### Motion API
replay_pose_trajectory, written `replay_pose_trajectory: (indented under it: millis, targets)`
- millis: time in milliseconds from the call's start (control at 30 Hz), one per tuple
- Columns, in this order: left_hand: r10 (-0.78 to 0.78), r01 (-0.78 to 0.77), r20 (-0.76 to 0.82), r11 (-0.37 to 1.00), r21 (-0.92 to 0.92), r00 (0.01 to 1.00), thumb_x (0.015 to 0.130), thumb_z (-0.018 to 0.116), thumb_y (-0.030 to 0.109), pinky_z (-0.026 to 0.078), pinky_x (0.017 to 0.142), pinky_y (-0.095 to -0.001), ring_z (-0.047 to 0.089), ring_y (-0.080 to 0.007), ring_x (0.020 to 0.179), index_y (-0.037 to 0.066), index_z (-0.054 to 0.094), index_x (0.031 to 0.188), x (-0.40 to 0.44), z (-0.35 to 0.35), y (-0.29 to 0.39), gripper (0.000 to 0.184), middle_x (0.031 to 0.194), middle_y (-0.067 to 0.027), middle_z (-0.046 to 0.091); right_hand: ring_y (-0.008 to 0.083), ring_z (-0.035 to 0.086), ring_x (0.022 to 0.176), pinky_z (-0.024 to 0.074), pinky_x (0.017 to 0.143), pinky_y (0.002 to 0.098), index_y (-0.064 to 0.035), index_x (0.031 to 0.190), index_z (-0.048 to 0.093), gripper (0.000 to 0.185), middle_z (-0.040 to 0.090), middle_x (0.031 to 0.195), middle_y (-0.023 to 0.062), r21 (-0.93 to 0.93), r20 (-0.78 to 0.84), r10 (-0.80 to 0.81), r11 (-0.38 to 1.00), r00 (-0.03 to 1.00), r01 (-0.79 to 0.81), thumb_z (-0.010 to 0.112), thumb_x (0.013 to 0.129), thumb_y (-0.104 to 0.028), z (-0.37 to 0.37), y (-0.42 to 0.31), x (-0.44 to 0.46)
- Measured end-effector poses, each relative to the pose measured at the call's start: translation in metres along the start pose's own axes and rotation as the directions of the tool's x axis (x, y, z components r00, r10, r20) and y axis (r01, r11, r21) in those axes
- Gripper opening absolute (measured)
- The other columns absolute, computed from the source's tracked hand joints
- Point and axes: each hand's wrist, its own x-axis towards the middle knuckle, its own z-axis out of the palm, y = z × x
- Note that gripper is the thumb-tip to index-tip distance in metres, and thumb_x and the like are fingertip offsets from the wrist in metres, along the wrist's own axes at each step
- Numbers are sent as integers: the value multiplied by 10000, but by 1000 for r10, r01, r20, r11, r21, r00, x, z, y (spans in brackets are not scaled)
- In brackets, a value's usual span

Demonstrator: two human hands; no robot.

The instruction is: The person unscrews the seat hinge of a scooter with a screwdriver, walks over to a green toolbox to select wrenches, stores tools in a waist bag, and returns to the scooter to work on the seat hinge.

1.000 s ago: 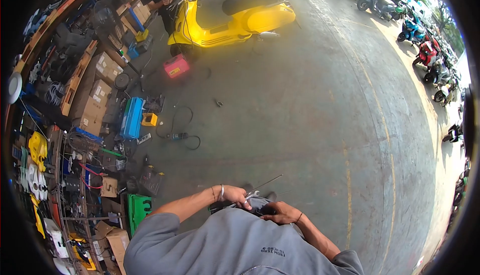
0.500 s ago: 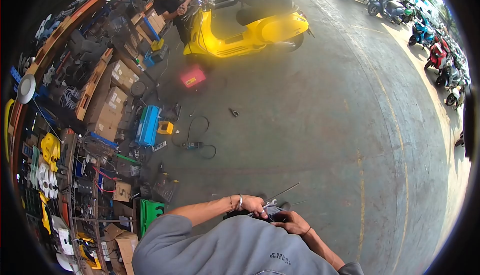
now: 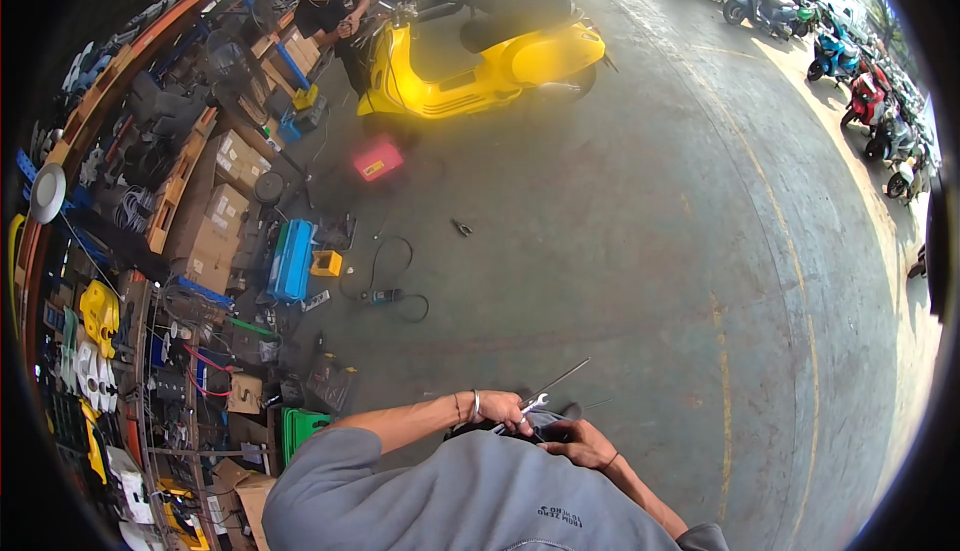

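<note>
Low in the head view, my left hand (image 3: 497, 409), with a silver band on its wrist, is closed around a shiny open-ended wrench (image 3: 535, 404). A long thin metal rod (image 3: 562, 378) sticks out forward beside that hand; whether the hand holds it too is unclear. My right hand (image 3: 583, 444) is just to the right, its fingers curled at a dark part (image 3: 545, 432) in front of my grey shirt. Most of that part is hidden by my hands and body, so its kind does not show. What the right fingers grip is also hidden.
A yellow scooter (image 3: 440, 91) stands ahead, with another person (image 3: 330, 16) by its front. On the floor lie pliers (image 3: 461, 228), a corded tool (image 3: 382, 296), a red case (image 3: 377, 159) and a blue toolbox (image 3: 292, 260). Parts shelves line the left; parked scooters (image 3: 868, 96) stand right.
The view has shifted slightly. The wrench has turned a little in my left hand, and more of its shank shows. My right hand stays at the dark part.
</note>
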Motion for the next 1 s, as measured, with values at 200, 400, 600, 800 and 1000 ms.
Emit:
replay_pose_trajectory:
  millis: [200, 400, 600, 800, 1000]
  targets:
    - [-45, 45, 7, 999, 23, 999, 800, 730, 157, 388, 558, -233, 480, -44, 614, 36, 718, 875, 14, 0, -12, 143, 720, 39, 605, 276, 670, 980, 509, 870, 356, 34, 1127, 647, 507, 692, 1055, 184, -118, 7, 5, 993, 1000, -4, 732, 797, -342, -1, -7, 0]
    - [-141, 136, 54, 987, 89, 988, 826, 753, 257, 307, 536, -220, 406, -25, 600, 6, 691, 981, -19, -3, 10, 301, 706, 68, 527, 326, 648, 973, 490, 876, 381, 30, 1064, 665, 469, 683, 999, 203, -178, -138, -146, 977, 980, 121, 758, 743, -298, 4, -2, -9]
    - [-133, 133, 9, 988, -75, 991, 800, 743, 239, 284, 564, -212, 373, -28, 615, 16, 689, 931, -34, 11, 3, 264, 689, 72, 480, 343, 617, 1021, 474, 892, 391, 61, 1066, 646, 439, 654, 1067, 210, 60, -122, -49, 997, 991, 57, 738, 755, -236, 15, 6, -10]
    - [-119, 113, -60, 989, -92, 991, 788, 746, 232, 279, 561, -211, 377, -33, 617, -5, 684, 918, -32, 17, 4, 278, 681, 62, 482, 343, 602, 1051, 464, 912, 395, 53, 1094, 647, 449, 646, 1097, 199, -60, -147, -95, 994, 985, 87, 733, 762, -238, 13, 4, -11]
    - [-116, 113, -10, 979, -169, 993, 798, 729, 173, 273, 518, -192, 379, -6, 548, -42, 674, 983, -30, 14, 0, 288, 651, 81, 488, 344, 606, 1038, 465, 906, 395, 47, 1085, 652, 418, 648, 1095, 202, -51, -113, -79, 996, 990, 74, 728, 770, -217, 12, 3, -12]
